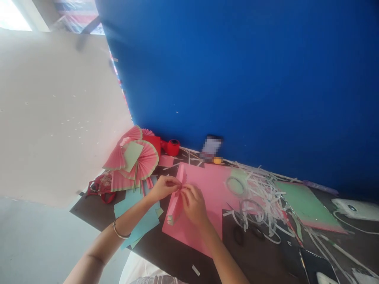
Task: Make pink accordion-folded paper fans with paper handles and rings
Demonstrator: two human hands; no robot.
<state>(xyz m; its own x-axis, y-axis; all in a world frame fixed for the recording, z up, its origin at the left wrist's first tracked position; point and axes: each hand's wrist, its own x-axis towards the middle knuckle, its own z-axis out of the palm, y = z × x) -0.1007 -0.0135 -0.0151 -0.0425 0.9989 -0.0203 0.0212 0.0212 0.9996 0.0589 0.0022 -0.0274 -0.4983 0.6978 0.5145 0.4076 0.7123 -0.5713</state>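
A narrow strip of pleated pink paper (177,208) with a pale green edge at its near end lies between my hands. My left hand (164,187), with a bracelet on its wrist, pinches the strip near its middle. From the other side my right hand (194,202) pinches the same spot, and the fingertips of both hands nearly meet. Whatever fine detail sits between the fingertips is too small to make out. Below the strip, a large pink paper sheet (204,177) is spread on the dark table (174,262).
Pink and green pleated fans (145,157) are piled at the left, near blue paper sheets (139,213). A red tape dispenser (171,147) stands by the blue wall (237,71). White paper scraps (266,197), tape rolls (235,185), a green sheet (308,203) and a phone (318,266) lie rightward.
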